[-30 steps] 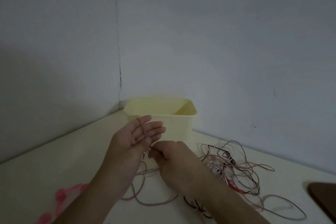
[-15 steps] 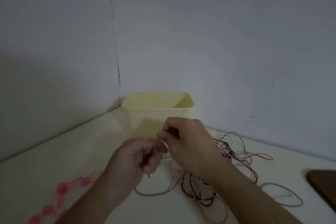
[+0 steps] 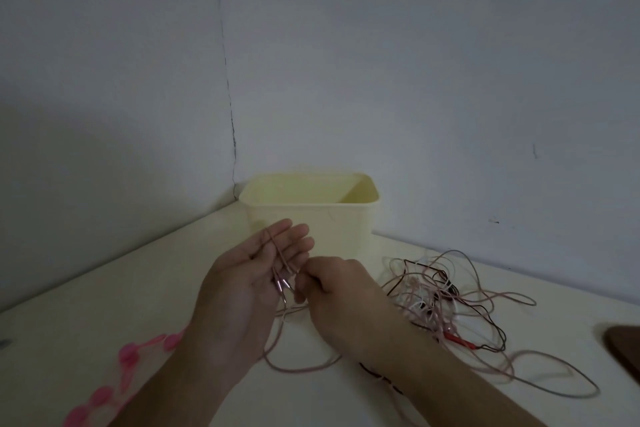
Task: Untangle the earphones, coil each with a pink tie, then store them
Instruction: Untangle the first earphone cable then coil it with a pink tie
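Note:
My left hand (image 3: 252,274) is held palm up with its fingers stretched out, and a pink earphone cable (image 3: 278,262) is looped over the fingers, its plug ends lying in the palm. My right hand (image 3: 332,291) is closed on the same cable just right of the left palm. The cable's slack hangs down to the table in a loop (image 3: 301,366). A tangle of pink, black and white earphones (image 3: 446,302) lies on the table to the right. Pink ties (image 3: 128,357) lie at the lower left, partly hidden by my left forearm.
A pale yellow open bin (image 3: 311,215) stands in the corner behind my hands, against the grey walls. A dark brown object (image 3: 623,347) sits at the table's right edge. The table is cream-coloured.
My left hand has opened again from a fist, showing the cable wound over its fingers. My right hand has dropped from above the left hand to beside the palm.

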Demonstrator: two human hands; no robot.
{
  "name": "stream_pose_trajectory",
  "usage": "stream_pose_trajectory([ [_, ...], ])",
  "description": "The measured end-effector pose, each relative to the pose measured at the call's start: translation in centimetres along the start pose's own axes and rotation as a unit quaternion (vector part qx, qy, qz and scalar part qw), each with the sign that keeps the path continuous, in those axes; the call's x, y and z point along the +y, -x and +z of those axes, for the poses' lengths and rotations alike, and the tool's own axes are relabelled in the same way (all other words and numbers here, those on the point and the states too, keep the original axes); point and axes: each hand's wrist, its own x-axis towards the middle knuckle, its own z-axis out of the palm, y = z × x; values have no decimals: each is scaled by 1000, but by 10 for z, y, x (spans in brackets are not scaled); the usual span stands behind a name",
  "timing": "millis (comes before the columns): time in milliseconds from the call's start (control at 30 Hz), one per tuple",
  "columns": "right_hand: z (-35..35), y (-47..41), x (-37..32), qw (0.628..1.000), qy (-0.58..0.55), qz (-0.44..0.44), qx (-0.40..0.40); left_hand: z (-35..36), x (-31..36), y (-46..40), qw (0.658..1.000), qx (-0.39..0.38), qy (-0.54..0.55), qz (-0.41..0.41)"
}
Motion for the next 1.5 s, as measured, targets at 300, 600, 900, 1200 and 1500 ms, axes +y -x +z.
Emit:
stream_pose_trajectory([
  [300, 2, 5, -6, 995, -98, 15, -25, 3, -2, 2, 999, 20, -2, 30],
  [600, 4, 6, -7, 998, -53, 8, -17, 5, -4, 6, 997, 24, -38, 55],
  [900, 8, 16, -14, 996, 90, -17, -2, 4, -7, 7, 998, 15, -41, 47],
  [1200, 6, 16, -11, 995, 94, 14, -38, -2, -1, 0, 997, 34, -14, 62],
  [1500, 10, 22, -21, 988, 109, -36, -100, -7, -11, -1, 978, 68, -132, 149],
])
